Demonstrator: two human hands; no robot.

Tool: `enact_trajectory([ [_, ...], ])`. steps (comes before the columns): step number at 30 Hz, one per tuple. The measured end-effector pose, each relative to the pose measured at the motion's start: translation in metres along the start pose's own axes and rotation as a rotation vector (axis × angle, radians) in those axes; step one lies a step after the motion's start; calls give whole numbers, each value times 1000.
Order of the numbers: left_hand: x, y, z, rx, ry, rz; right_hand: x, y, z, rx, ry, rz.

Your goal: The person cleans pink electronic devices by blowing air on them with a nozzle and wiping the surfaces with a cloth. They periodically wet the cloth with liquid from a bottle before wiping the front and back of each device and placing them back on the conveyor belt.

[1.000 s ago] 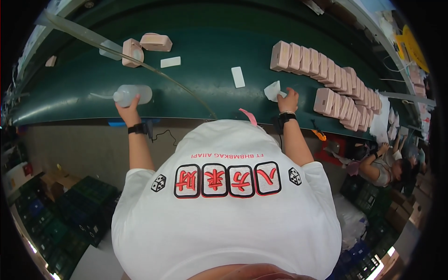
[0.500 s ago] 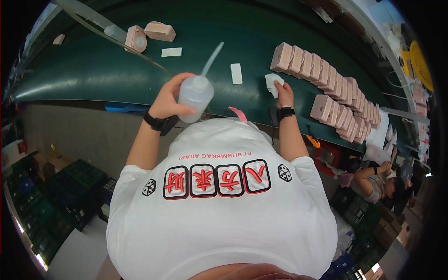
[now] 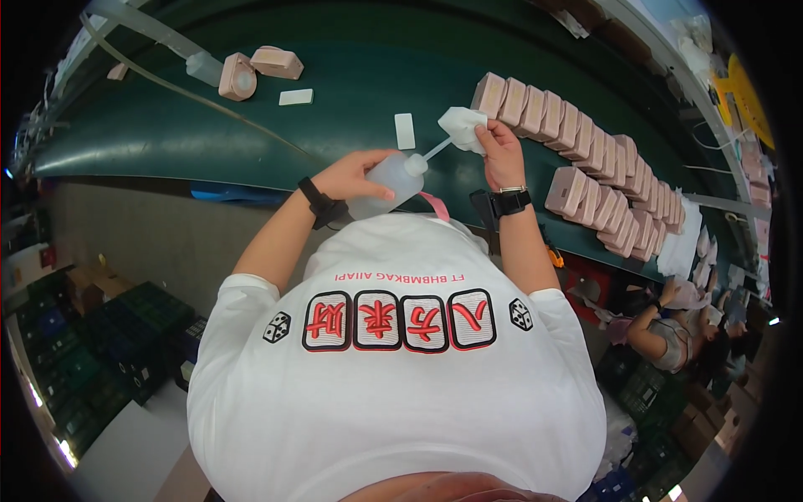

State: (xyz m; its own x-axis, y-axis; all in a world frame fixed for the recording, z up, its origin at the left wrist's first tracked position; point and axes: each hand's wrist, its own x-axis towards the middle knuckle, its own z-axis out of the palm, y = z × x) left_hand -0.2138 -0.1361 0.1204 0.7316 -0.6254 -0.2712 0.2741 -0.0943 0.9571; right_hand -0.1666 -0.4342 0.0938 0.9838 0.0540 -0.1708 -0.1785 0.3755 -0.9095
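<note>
My left hand (image 3: 355, 177) is wrapped round a translucent squeeze bottle (image 3: 391, 182), tilted to the right. Its thin spout meets a crumpled white cloth (image 3: 462, 130), and the tip is hidden by the cloth. Between thumb and fingers, my right hand (image 3: 502, 155) pinches that cloth. Just beyond the bottle a small white block (image 3: 405, 131) lies on the green work surface (image 3: 351, 109). To the right of my right hand stand rows of pale pink boxy devices (image 3: 535, 109).
Two more pink devices (image 3: 277, 62) and a second white block (image 3: 296, 97) lie at the far left. A thin tube (image 3: 209, 105) crosses the left side. A pink strip (image 3: 434, 205) hangs at the near edge. Another person (image 3: 669, 335) is at the right, beside stacked crates.
The bottle has tipped from nearly upright towards the right, bringing its spout to the cloth. My right hand has raised the cloth and moved it left towards the bottle.
</note>
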Motion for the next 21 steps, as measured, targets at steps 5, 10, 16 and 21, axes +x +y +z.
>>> enact_trajectory([
  [5,5,1,8,-19,37,-39,-1,-1,-10,-19,-22,-4],
  [10,5,4,11,18,41,-39,2,-2,-15,-43,-38,-17],
  [16,7,11,13,72,46,-50,3,1,-16,-43,-42,-2],
  [21,10,11,11,73,43,-49,3,0,-15,-26,7,24],
])
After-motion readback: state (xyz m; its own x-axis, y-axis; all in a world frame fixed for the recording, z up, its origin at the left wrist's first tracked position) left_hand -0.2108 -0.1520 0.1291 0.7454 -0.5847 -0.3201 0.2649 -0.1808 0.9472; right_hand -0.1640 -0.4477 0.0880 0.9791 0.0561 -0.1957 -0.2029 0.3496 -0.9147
